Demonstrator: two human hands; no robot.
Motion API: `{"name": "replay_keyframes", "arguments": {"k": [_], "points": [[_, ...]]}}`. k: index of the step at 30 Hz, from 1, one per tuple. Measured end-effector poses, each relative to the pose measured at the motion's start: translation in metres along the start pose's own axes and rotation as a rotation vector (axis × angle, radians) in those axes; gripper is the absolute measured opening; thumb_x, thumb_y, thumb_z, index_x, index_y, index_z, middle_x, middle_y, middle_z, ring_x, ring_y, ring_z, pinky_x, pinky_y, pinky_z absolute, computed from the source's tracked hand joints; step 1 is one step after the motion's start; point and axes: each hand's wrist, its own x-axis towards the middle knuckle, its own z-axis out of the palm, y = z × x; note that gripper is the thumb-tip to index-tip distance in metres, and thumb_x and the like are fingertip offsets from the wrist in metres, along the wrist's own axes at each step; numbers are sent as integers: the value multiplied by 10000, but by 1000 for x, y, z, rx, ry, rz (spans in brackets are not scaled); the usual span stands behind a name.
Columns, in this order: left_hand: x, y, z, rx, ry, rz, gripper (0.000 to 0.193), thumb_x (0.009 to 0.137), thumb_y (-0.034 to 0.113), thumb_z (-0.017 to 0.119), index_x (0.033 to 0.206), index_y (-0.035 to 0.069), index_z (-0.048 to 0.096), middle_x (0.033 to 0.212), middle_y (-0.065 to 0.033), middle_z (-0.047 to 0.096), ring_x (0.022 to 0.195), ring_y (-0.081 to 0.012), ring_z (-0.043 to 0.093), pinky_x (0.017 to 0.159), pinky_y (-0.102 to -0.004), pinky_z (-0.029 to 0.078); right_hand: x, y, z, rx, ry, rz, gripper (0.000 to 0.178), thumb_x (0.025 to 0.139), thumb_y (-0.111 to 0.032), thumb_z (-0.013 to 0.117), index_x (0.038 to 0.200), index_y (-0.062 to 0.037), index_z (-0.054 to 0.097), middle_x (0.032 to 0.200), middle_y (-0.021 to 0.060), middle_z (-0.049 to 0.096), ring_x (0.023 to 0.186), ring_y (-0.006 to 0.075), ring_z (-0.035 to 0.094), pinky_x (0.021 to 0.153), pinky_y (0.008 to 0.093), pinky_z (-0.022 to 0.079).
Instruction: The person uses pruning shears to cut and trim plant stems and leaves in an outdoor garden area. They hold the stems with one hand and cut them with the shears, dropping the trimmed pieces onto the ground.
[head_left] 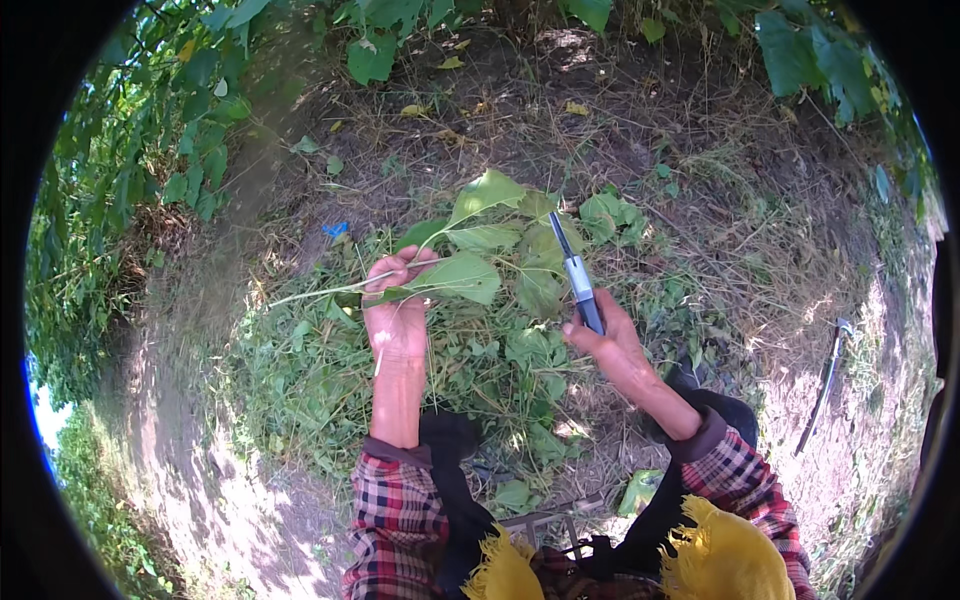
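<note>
In my left hand [395, 300] is a leafy green twig [330, 292], pinched between thumb and fingers. Its bare stem sticks out to the left, and its broad leaves [470, 277] spread to the right. My right hand [615, 340] is closed round a slim cutting tool [578, 275] with a narrow dark blade and a silver and dark handle. The blade points up and away, beside the twig's rightmost leaves; I cannot tell whether it touches them. Below both hands lies a wide heap of cut leaves and stems [320, 385].
A long black-handled tool [822, 390] lies on the ground at the right. Small blue scraps [336, 230] are beyond my left hand. Leafy branches [100, 190] hang along the left and far edges. A low metal frame [565, 515] and a green packet [641, 492] are near my feet.
</note>
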Motion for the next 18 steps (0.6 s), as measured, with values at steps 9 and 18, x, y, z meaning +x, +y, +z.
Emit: {"name": "replay_keyframes", "arguments": {"k": [9,18], "points": [[8,-1,-14,-248,194,3,86,857,31,593,889,-49,581,1074,-214,597,1011,-309,604,1017,-466,464,-2,-8,-7,-93,-38,18,406,776,-195,700,1061,8,495,776,31,468,713,153,460,647,309,400],[9,-10,-8,-220,84,-60,96,784,-70,602,870,-29,589,1075,-201,613,973,-282,621,1043,-487,439,-5,-11,-13,-158,-138,36,296,805,-193,665,1011,-44,514,804,-15,479,721,97,442,655,263,369]]}}
